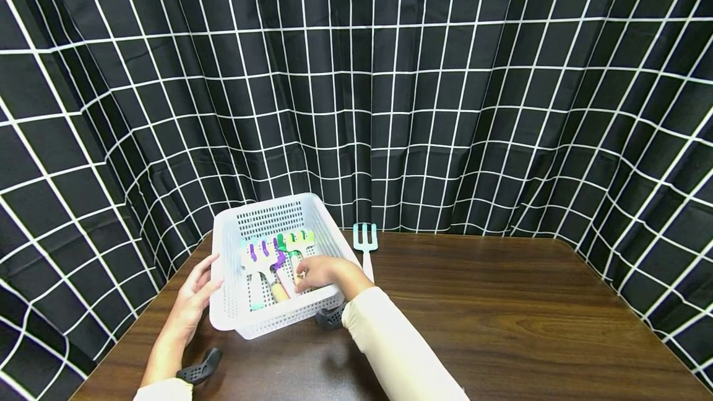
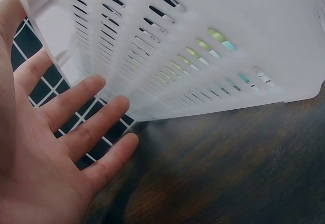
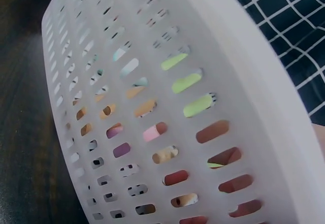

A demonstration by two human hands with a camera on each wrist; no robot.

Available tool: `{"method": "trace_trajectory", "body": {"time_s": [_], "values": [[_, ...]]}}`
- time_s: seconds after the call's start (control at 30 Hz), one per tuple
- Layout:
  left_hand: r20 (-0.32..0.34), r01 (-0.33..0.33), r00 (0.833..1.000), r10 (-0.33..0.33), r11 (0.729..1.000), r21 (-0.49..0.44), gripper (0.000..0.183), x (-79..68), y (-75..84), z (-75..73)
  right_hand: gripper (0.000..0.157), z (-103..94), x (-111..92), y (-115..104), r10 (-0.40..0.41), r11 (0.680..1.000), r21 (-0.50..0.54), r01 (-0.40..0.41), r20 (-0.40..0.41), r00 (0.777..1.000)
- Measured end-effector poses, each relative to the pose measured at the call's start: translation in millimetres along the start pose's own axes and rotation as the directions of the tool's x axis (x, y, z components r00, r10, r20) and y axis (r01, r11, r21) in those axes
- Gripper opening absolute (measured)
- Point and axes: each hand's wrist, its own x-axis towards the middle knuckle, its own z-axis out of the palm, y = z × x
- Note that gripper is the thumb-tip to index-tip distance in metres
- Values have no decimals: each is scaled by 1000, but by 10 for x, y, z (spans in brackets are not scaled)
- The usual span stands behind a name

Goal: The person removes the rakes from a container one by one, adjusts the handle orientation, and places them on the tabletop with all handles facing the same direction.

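Grip uncertain: the right hand (image 1: 321,271) bends its fingers among small rakes (image 1: 260,262) inside the white basket (image 1: 223,308), lower left of the frame, hiding any hold. The left hand (image 1: 188,305), fingers extended, touches its left rim. Handling the rakes seems the step in hand; the next move calls for steady support.

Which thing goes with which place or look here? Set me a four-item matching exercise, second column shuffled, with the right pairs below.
Column one:
1. Basket
2. Left grip
3. Right grip
4. Blue-and-white fork

Column two:
A. Inside the basket
B. White, with perforated walls
C. Outside the basket, off its right side
D. At the basket's left rim

Right pairs: 1-B, 2-D, 3-A, 4-C
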Motion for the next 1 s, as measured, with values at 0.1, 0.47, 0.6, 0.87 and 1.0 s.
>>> {"method": "trace_trajectory", "body": {"time_s": [0.1,0.47,0.6,0.87,1.0], "values": [[-1,7,1000,-7,1000,4,52,2,-3,-2,45,1,-8,-16,11,998,-57,-11,-6,1000],[-7,10,1000,-10,1000,-6,53,6,-11,6,42,-9,15,1,-14,997,69,25,-154,988],[-5,4,1000,-4,1000,-17,53,9,-9,9,36,-22,28,7,-55,993,87,84,-286,957],[0,-3,1000,3,1000,-23,52,11,-13,2,24,-44,42,-8,-81,996,-3,91,-472,878],[0,-7,1000,7,1000,-24,52,10,-13,-4,19,-69,13,-20,-58,998,-2,68,-534,843]]}}
